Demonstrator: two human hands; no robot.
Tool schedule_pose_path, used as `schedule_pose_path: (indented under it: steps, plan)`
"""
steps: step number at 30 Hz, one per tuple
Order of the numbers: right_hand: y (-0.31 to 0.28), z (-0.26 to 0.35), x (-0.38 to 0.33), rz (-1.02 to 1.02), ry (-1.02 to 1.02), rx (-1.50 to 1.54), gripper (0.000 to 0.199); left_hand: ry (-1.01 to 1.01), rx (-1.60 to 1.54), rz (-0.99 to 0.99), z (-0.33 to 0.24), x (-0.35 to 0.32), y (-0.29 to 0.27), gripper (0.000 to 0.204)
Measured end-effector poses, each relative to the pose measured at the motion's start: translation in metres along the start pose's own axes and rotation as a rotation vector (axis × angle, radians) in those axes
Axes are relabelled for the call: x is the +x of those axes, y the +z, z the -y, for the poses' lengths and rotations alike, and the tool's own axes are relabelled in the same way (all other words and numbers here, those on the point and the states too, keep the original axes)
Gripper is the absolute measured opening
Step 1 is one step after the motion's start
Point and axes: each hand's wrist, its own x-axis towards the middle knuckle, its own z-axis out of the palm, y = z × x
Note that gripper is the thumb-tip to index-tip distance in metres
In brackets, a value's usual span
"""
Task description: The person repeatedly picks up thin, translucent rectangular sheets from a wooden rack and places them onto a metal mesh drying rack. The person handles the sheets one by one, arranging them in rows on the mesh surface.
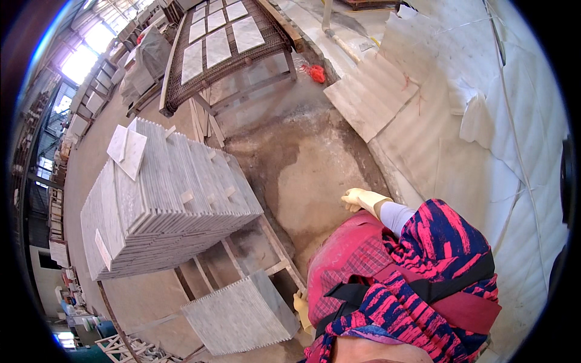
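Note:
My right hand point(358, 199), in a pale yellow glove, hangs beside the red apron point(346, 248) with its fingers curled in and nothing visible in them. Lower down, my left hand point(302, 310) wears the same kind of glove and is partly covered by the apron. It is next to the end of a small stack of grey-white marble tiles point(242, 314); whether it touches them, and how its fingers lie, I cannot make out. Beyond stands a large block of marble tiles on edge point(175, 206), with loose tile pieces point(127, 150) on top.
Both stacks rest on a wooden frame point(272, 254). A mesh-topped table point(233, 60) holding several flat tiles stands ahead. Red plastic point(316, 74) lies near its leg. On the right, pale sheets point(436, 121) cover a raised surface. Wood strips point(130, 348) lie at lower left.

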Motion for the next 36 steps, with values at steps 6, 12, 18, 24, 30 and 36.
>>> schedule_pose_path:
  steps: [6, 12, 18, 24, 30, 36]
  plan:
    - [0.000, -0.002, 0.002, -0.008, 0.010, 0.021, 0.044, -0.016, -0.028, -0.031, -0.005, -0.011, 0.013, 0.064]
    - [0.008, 0.004, 0.006, -0.004, -0.003, 0.003, 0.043, -0.038, -0.042, -0.073, -0.002, 0.000, 0.003, 0.063]
    - [0.007, 0.000, 0.014, -0.030, -0.020, -0.013, 0.043, -0.045, -0.036, -0.096, -0.001, 0.010, 0.006, 0.062]
    - [0.007, 0.001, 0.016, -0.021, -0.009, -0.007, 0.042, -0.028, -0.044, -0.112, 0.006, 0.014, -0.001, 0.062]
    - [0.009, 0.006, 0.009, -0.005, -0.001, -0.027, 0.043, -0.014, -0.055, -0.139, 0.006, 0.013, -0.003, 0.062]
    - [0.013, 0.007, 0.008, -0.029, 0.010, 0.014, 0.044, -0.028, -0.067, -0.125, 0.007, 0.011, 0.003, 0.062]
